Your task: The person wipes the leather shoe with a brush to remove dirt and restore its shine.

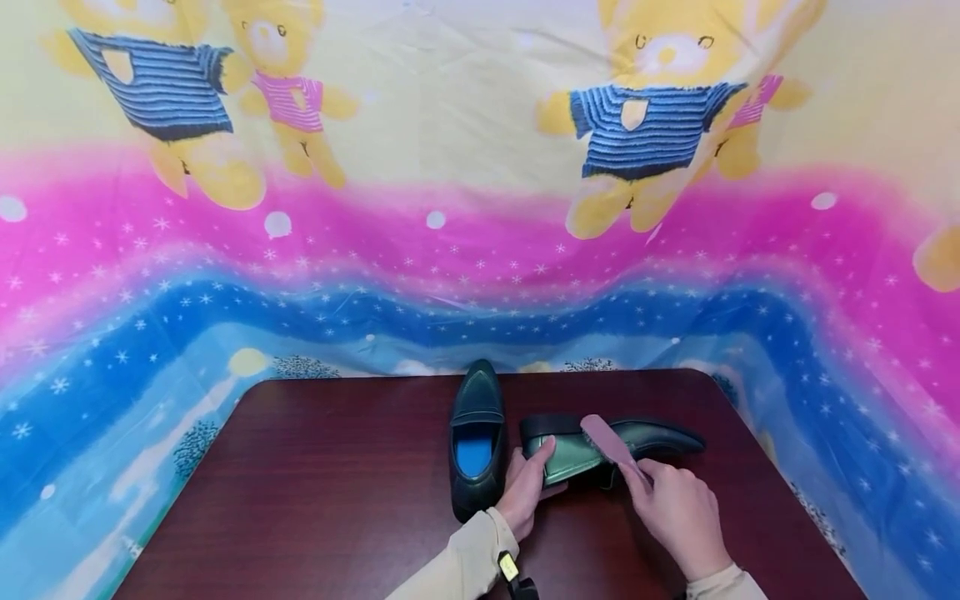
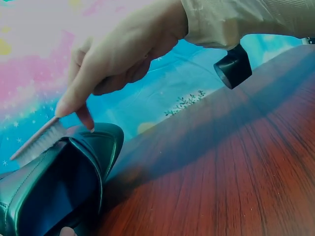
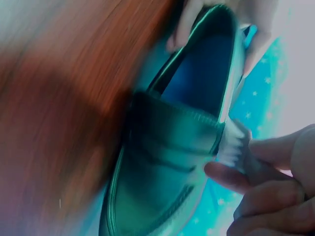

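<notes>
A dark green loafer (image 1: 573, 458) lies tipped on its side, toe to the right, in the head view. My left hand (image 1: 522, 492) grips it by the heel, thumb on its outer side. In my right hand (image 1: 678, 508) is a brush (image 1: 609, 440) with a pinkish back and pale bristles, gripped by its handle. Its bristles (image 2: 43, 146) touch the loafer's side in the left wrist view. The right wrist view shows the loafer's upper (image 3: 162, 157) and blue inside, with the brush against its edge.
The matching loafer (image 1: 478, 408) stands upright on the dark wood table (image 1: 337, 467), left of my left hand, its toe at the far edge. Behind the table hangs a cloth (image 1: 420, 267) printed with bears and snowflakes.
</notes>
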`<state>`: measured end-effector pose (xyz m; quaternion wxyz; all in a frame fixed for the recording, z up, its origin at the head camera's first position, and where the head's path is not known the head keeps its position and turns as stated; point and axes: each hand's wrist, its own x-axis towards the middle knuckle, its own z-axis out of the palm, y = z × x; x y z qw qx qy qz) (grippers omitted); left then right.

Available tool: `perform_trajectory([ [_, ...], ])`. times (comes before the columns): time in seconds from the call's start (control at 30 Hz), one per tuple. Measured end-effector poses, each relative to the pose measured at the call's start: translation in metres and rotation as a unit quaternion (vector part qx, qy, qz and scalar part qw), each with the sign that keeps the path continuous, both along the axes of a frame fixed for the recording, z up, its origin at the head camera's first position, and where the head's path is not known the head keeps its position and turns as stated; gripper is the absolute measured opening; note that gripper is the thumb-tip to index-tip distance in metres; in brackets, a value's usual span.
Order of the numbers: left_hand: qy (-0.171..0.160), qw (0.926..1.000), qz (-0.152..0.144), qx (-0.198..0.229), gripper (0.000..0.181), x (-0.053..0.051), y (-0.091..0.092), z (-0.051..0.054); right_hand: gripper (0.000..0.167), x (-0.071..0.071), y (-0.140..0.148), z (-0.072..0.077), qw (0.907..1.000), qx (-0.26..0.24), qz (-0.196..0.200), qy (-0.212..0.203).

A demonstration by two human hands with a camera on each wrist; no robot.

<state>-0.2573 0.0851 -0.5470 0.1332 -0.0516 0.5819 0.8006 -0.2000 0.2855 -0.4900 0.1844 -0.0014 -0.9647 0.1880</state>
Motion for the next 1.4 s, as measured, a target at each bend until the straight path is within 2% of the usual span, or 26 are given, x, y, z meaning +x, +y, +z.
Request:
perform_trajectory([
  [0.17, 0.008, 0.9999, 0.0, 0.011, 0.073, 0.0, 0.001, 0.002, 0.022, 0.0, 0.017, 0.004, 0.9988, 0.006, -0.048, -0.006],
  [0.3, 0.012, 0.9998, 0.003, 0.016, 0.066, 0.001, 0.002, 0.002, 0.026, 0.0, 0.023, 0.004, 0.9984, 0.008, -0.056, -0.003],
  [0.57, 0.009, 1.0, 0.002, 0.0, 0.078, 0.004, 0.003, 0.001, 0.03, 0.003, 0.016, 0.003, 0.9988, -0.004, -0.045, 0.02],
  [0.73, 0.009, 1.0, -0.002, -0.001, 0.072, 0.003, 0.001, 0.002, 0.024, 0.004, 0.001, 0.004, 0.9992, -0.016, -0.004, 0.037],
  [0.9, 0.007, 1.0, 0.002, 0.0, 0.072, 0.001, 0.001, 0.001, 0.019, 0.003, -0.014, 0.001, 0.9993, -0.011, 0.03, 0.019],
  [1.03, -0.001, 1.0, -0.004, -0.007, 0.085, 0.002, 0.001, 0.0, 0.016, 0.004, -0.015, -0.002, 0.9999, -0.005, 0.01, 0.003],
  [1.1, 0.001, 0.9999, -0.007, -0.008, 0.085, 0.003, 0.0, 0.0, 0.017, 0.005, -0.012, -0.002, 1.0, -0.005, -0.004, -0.006],
  [1.4, 0.017, 0.9998, 0.001, 0.003, 0.066, 0.002, 0.0, 0.0, 0.026, 0.003, 0.01, -0.004, 0.9985, 0.012, -0.053, 0.001],
])
